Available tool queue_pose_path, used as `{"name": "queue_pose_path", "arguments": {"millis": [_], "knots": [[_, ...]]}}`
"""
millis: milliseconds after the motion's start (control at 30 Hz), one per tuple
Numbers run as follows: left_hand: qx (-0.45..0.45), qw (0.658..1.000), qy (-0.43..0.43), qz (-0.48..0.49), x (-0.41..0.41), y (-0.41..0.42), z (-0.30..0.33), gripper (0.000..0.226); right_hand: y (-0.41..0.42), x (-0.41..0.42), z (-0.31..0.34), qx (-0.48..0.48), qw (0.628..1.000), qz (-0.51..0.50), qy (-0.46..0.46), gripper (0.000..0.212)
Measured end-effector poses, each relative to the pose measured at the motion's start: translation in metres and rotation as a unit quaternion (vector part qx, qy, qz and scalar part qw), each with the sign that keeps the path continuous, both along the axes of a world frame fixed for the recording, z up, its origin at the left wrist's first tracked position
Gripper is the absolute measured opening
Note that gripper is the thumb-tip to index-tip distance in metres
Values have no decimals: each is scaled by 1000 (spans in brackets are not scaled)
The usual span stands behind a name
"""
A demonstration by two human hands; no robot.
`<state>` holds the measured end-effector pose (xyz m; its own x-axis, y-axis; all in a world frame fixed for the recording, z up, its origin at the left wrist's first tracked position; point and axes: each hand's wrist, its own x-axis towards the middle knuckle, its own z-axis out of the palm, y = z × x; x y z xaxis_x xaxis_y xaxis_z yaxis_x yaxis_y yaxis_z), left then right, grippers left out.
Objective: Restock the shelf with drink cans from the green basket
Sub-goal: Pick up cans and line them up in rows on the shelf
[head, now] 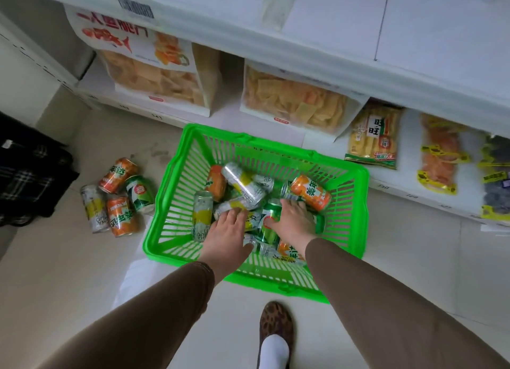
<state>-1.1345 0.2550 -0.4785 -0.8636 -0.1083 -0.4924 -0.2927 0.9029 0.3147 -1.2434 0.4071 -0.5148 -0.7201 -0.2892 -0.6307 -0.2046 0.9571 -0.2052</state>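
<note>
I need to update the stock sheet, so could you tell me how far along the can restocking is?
Early on. No drink cans show on the shelf; only snack bags sit there. Four cans lie on the floor left of the green basket. Both hands are in the basket: the left hand on a silver-yellow can, the right hand over a green can. About ten cans remain inside.

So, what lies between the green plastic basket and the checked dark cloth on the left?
Four drink cans lie on the pale floor there, beside the green plastic basket, in the head view.
</note>
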Motion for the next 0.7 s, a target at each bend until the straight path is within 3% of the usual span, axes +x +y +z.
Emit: {"name": "queue_pose_path", "arguments": {"millis": [200,400,533,700], "knots": [[9,1000,3,4,-7,-1,-38,78,-18,-16,-42,83,995,53,-20,103],[23,1000,4,11,-1,-4,-31,72,-20,-17,-40,31,999,1,6,85],[34,999,4,27,5,-6,14,71,-12,-3,6,-36,998,-41,23,84],[36,998,28,41,10,-9,116,70,-8,6,129,-133,987,-81,37,80]]}}
